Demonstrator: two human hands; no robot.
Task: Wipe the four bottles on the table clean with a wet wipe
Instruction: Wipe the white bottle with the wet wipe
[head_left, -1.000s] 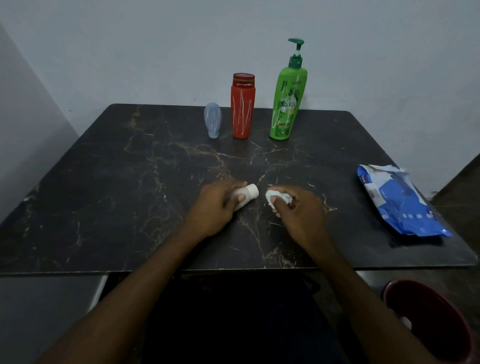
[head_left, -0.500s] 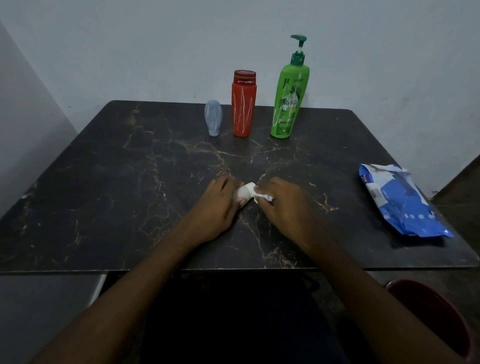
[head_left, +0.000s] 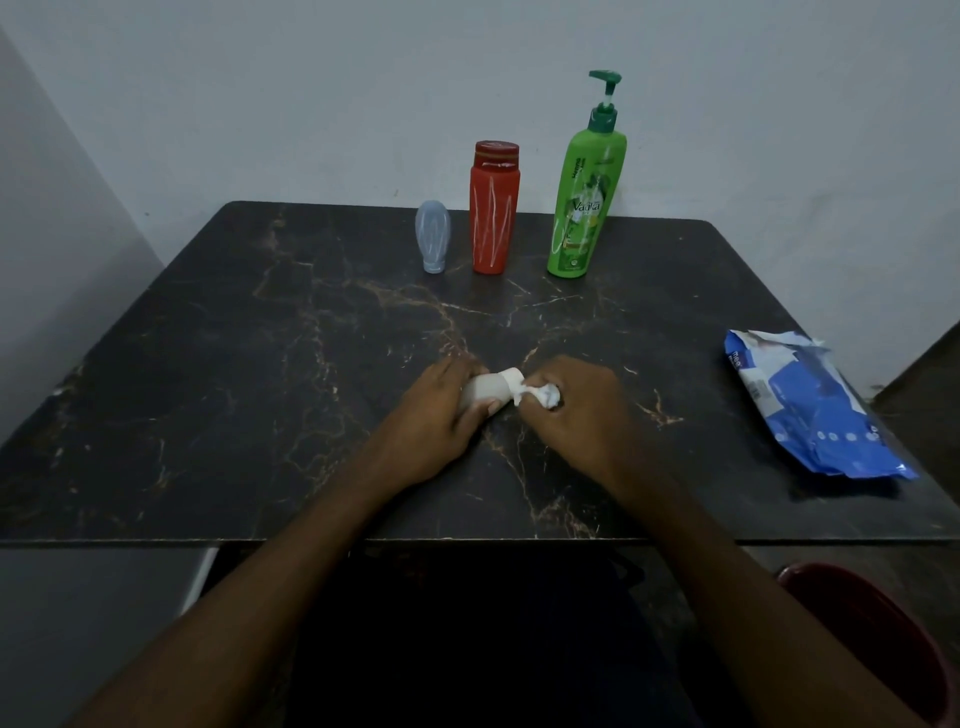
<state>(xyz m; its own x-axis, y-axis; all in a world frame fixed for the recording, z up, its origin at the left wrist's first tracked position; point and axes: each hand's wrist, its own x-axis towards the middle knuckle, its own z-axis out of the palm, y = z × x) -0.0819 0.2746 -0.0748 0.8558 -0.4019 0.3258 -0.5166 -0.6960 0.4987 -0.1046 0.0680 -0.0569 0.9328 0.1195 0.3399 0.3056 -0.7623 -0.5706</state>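
My left hand (head_left: 434, 421) grips a small white bottle (head_left: 491, 387) lying on its side just above the dark marble table (head_left: 260, 364). My right hand (head_left: 576, 410) is closed on a crumpled white wet wipe (head_left: 540, 394), which touches the bottle's right end. At the table's far edge stand a small pale blue bottle (head_left: 432, 236), a red bottle (head_left: 493, 207) and a tall green pump bottle (head_left: 584, 200), side by side.
A blue wet-wipe pack (head_left: 810, 410) lies at the table's right side. A dark red bin (head_left: 883, 644) sits on the floor at the lower right. White walls close off the back and left.
My right hand with the wipe closed in on the white bottle's end, pressed over it, and has now drawn slightly right so more of the bottle shows.
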